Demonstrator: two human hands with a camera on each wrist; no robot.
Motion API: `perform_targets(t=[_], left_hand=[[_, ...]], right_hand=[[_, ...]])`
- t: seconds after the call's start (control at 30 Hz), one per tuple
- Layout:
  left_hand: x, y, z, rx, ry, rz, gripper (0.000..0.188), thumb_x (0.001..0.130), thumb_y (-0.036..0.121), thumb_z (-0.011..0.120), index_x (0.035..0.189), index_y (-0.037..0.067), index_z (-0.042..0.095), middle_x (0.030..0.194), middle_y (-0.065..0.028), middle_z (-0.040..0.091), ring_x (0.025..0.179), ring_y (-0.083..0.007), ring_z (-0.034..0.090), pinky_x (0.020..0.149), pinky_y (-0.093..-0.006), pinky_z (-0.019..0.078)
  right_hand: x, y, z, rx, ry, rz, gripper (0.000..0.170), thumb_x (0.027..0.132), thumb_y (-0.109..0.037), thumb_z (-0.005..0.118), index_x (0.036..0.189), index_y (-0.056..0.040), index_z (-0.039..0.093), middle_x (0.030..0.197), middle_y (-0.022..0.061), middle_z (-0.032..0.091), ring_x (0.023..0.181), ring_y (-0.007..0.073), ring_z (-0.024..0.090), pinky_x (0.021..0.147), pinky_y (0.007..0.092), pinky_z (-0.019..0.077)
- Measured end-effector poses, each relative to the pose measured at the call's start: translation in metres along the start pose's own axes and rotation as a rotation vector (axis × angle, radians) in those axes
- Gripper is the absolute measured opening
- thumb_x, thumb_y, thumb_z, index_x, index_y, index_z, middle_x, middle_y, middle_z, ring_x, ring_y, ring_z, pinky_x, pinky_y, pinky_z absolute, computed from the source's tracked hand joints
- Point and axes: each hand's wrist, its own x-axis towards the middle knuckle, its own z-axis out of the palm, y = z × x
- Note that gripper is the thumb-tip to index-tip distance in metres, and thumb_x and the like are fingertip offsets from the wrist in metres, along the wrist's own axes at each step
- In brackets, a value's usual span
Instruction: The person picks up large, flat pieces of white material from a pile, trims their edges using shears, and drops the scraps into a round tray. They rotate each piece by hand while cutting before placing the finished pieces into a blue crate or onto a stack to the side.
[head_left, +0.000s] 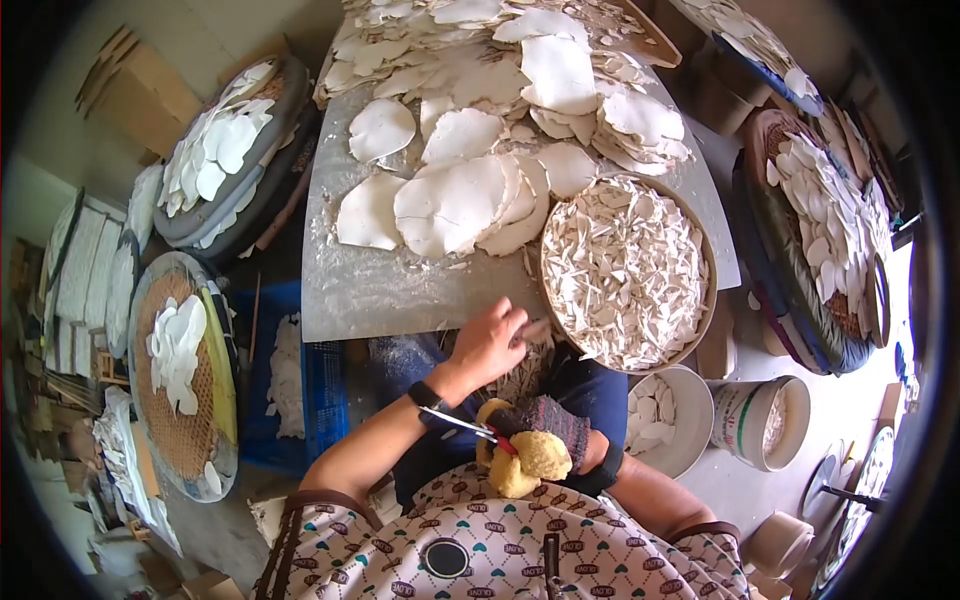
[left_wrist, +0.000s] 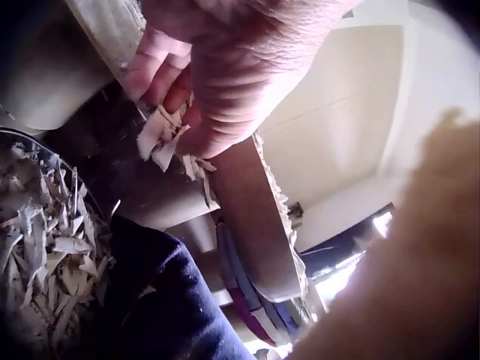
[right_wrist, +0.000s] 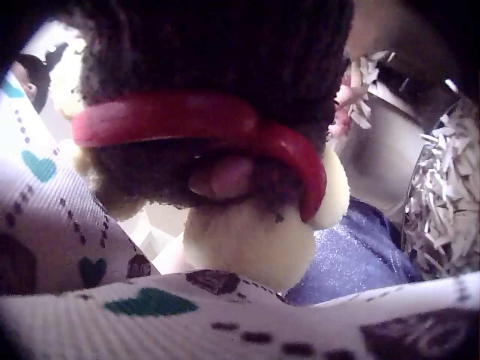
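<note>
My bare left hand is over my lap, left of the round tray of strips. In the left wrist view, the curled fingers of that hand pinch several white strips. The gloved right hand is close to my body, gripping scissors whose blades point left. The right wrist view shows the dark knitted glove around red scissor handles, with yellow padding beside them. Whether the blades are apart cannot be told.
Large white flakes are heaped on the grey board ahead. A blue crate stands at lower left, and round woven trays on the left. To the right are a bucket of pieces, another bucket and a loaded tray.
</note>
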Motion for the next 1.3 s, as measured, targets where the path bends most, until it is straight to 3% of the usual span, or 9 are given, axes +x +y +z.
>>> perform_targets(t=[0.1,0.17,0.43,0.63,0.73,0.93,1.07,1.17,1.3], left_hand=[[-0.013,-0.010,-0.014,-0.214,-0.110,-0.110,0.036,0.074,0.028,0.072,0.100,0.010,0.058,0.086,-0.0072,0.060,0.065,-0.0176,0.061,0.056,-0.0310,0.0495],[-0.011,-0.040,-0.021,-0.383,0.057,-0.248,0.036,0.075,0.026,0.072,0.102,0.007,0.058,0.082,-0.0033,0.061,0.061,-0.0103,0.057,0.051,-0.0259,0.0472],[0.020,-0.102,-0.074,-1.024,0.474,-0.710,0.032,0.081,0.016,0.065,0.107,-0.001,0.054,0.082,-0.0071,0.062,0.072,-0.0148,0.063,0.056,-0.0252,0.0506],[0.041,-0.109,-0.071,-1.282,0.450,-0.614,0.023,0.084,0.017,0.062,0.103,0.004,0.058,0.091,-0.0063,0.065,0.071,-0.0133,0.062,0.063,-0.0251,0.0513],[0.048,-0.101,-0.089,-1.418,0.546,-0.506,0.026,0.085,0.014,0.061,0.108,0.002,0.056,0.101,-0.0059,0.062,0.091,-0.0150,0.061,0.075,-0.0276,0.0506],[0.069,-0.069,-0.145,-0.961,0.917,-0.065,0.020,0.090,0.012,0.055,0.105,0.000,0.056,0.100,-0.0045,0.061,0.089,-0.0096,0.056,0.077,-0.0238,0.0455],[0.073,-0.045,-0.147,-0.396,0.559,-0.037,0.016,0.088,0.010,0.055,0.099,-0.002,0.056,0.086,-0.0042,0.062,0.077,-0.0067,0.053,0.068,-0.0219,0.0433],[0.073,-0.053,-0.122,-0.394,0.386,-0.062,0.017,0.087,0.012,0.056,0.096,-0.003,0.057,0.084,-0.0051,0.062,0.073,-0.0070,0.054,0.066,-0.0226,0.0445],[0.064,-0.076,-0.096,-1.172,0.126,-0.434,0.027,0.086,0.008,0.054,0.110,-0.003,0.050,0.094,-0.0129,0.063,0.080,-0.0220,0.065,0.071,-0.0312,0.0526]], right_hand=[[-0.003,-0.006,0.001,0.325,0.029,0.195,0.027,0.079,-0.014,0.059,0.104,-0.0029,0.058,0.087,0.0171,0.063,0.080,0.0304,0.063,0.070,0.0346,0.0494],[0.000,-0.008,-0.006,0.063,-0.010,0.163,0.025,0.082,-0.013,0.055,0.106,-0.0036,0.058,0.090,0.0162,0.063,0.082,0.0281,0.063,0.072,0.0330,0.0492],[-0.001,0.009,0.003,0.289,0.063,0.170,0.025,0.083,-0.012,0.056,0.107,-0.0039,0.059,0.092,0.0154,0.063,0.085,0.0256,0.063,0.074,0.0323,0.0489],[0.009,0.000,-0.007,0.226,0.079,0.100,0.024,0.083,-0.011,0.056,0.105,-0.0021,0.058,0.090,0.0134,0.064,0.083,0.0228,0.063,0.074,0.0313,0.0492],[0.005,0.013,-0.001,0.248,0.044,0.142,0.024,0.083,-0.010,0.055,0.106,-0.0034,0.058,0.090,0.0128,0.064,0.082,0.0232,0.063,0.073,0.0303,0.0493],[0.008,-0.001,-0.007,0.078,0.037,0.082,0.026,0.079,-0.009,0.056,0.105,-0.0034,0.059,0.089,0.0152,0.063,0.082,0.0277,0.064,0.073,0.0327,0.0500],[0.009,-0.010,-0.011,0.043,0.005,0.140,0.026,0.081,-0.009,0.056,0.106,-0.0022,0.058,0.090,0.0149,0.064,0.084,0.0260,0.064,0.075,0.0323,0.0499],[0.000,0.004,-0.003,0.633,0.120,0.095,0.026,0.083,-0.011,0.056,0.108,-0.0021,0.058,0.092,0.0133,0.064,0.086,0.0229,0.063,0.077,0.0306,0.0492],[-0.011,-0.002,-0.003,1.227,0.092,0.096,0.044,0.085,-0.014,0.061,0.125,-0.0015,0.046,0.118,0.0104,0.054,0.106,0.0164,0.053,0.092,0.0288,0.0428]])
